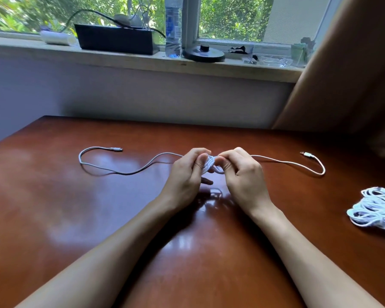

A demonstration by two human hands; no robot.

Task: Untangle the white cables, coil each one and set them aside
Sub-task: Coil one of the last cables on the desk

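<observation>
A white cable (pixel 129 172) lies across the middle of the brown table (pixel 76 218). Its middle is bunched into a small knot of loops (pixel 210 166) held just above the tabletop. My left hand (pixel 187 172) pinches the left side of the knot and my right hand (pixel 242 174) pinches the right side. One free end runs left to a small plug (pixel 117 149). The other end runs right to a USB plug (pixel 306 154). A pile of more white cables (pixel 375 207) rests at the table's right edge, partly cut off by the frame.
Behind the table runs a windowsill (pixel 142 61) carrying a black box (pixel 117 38), a plastic water bottle (pixel 173 27), a round black disc (pixel 203 54) and small clutter. A brown curtain (pixel 342 74) hangs at the right.
</observation>
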